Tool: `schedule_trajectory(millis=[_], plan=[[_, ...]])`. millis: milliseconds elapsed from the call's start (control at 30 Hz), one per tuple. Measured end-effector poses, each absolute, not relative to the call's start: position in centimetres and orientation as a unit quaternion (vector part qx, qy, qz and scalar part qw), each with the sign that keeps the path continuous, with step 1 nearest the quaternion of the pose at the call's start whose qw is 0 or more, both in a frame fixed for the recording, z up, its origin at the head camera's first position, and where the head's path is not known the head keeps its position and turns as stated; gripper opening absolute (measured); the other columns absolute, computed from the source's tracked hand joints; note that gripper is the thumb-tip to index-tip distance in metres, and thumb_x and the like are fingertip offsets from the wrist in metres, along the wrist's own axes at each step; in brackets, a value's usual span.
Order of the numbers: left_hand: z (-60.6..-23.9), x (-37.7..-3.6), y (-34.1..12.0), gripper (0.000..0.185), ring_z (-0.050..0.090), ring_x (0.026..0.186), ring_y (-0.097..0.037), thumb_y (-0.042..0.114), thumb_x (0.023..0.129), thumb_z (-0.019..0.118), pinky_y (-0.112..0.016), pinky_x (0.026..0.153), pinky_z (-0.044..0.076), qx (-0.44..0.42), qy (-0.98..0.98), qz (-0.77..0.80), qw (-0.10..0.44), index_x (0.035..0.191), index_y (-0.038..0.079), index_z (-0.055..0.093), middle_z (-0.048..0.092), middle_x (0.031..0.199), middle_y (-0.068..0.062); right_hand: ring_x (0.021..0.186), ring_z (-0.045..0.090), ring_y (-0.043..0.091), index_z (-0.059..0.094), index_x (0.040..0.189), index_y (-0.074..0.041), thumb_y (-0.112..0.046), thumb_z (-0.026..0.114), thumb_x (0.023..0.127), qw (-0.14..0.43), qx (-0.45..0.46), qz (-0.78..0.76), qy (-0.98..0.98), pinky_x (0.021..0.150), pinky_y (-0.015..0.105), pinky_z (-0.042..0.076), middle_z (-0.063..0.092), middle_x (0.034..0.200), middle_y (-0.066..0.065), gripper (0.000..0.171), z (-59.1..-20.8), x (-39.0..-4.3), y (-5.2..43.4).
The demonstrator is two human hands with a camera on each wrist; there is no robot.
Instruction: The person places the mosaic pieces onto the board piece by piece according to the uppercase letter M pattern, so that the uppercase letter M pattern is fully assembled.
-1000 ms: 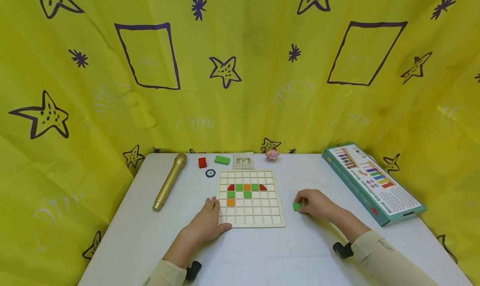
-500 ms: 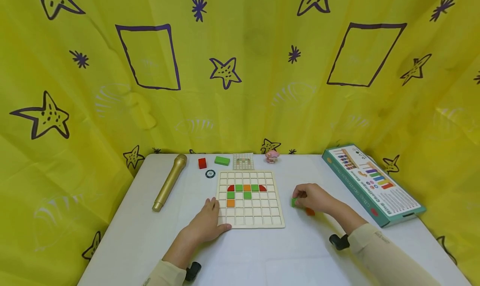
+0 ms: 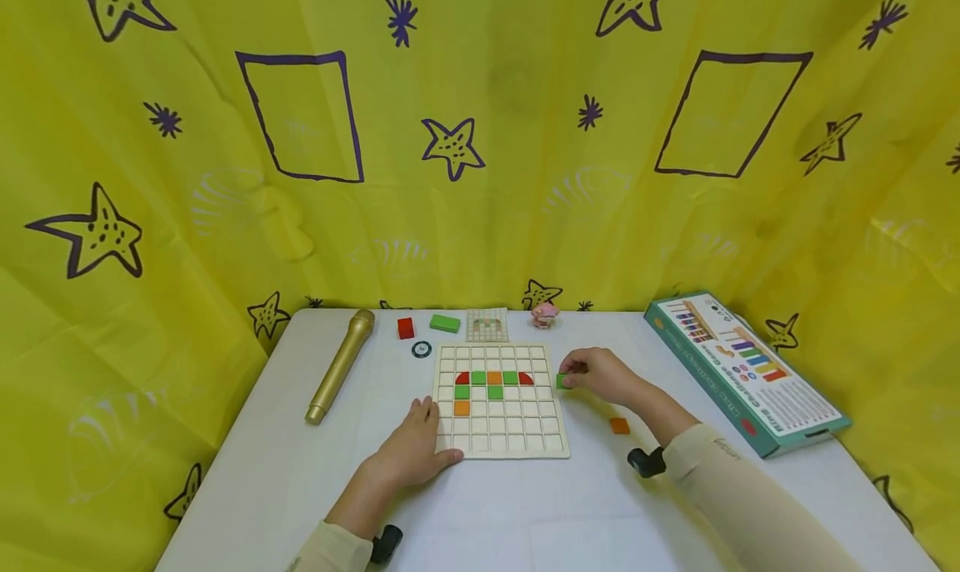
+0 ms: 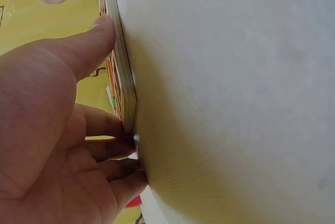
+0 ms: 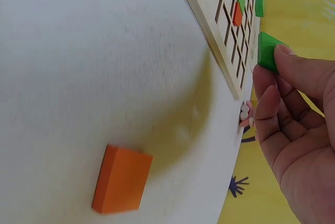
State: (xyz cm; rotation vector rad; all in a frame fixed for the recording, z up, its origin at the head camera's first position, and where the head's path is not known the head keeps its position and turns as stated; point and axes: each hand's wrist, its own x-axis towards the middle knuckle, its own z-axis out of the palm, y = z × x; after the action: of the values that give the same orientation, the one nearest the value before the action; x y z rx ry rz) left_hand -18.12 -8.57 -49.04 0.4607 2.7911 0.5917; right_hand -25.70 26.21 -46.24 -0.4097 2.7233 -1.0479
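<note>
The worktop [image 3: 487, 514] is white. The grid board [image 3: 501, 401] is pale cream, with red, green and orange tiles in its squares. A green tile [image 3: 562, 381] is pinched in the right hand [image 3: 600, 374]; an orange tile [image 3: 619, 425] lies on the worktop. The microphone [image 3: 339, 365] is gold, the box [image 3: 746, 370] teal with coloured bars. The backdrop [image 3: 480, 138] is yellow with purple stars and rectangles.
</note>
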Motion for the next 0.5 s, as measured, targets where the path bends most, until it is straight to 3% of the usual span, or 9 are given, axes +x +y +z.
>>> schedule_trajectory(millis=[500], plan=[[-49.1,-18.1,-8.6,0.093,0.020,0.148,-0.045,0.047,0.091,0.072,-0.053,0.116,0.029,0.161,0.958,0.200,0.125,0.150,-0.014,0.032,0.026,0.159,-0.029,0.082,0.057,0.018,0.072,0.095,-0.009,-0.011,0.075,0.092,0.116,-0.133,-0.373,0.911,0.074,0.031,0.050,0.066,0.088,0.000,0.005,-47.0,-26.9,23.5]])
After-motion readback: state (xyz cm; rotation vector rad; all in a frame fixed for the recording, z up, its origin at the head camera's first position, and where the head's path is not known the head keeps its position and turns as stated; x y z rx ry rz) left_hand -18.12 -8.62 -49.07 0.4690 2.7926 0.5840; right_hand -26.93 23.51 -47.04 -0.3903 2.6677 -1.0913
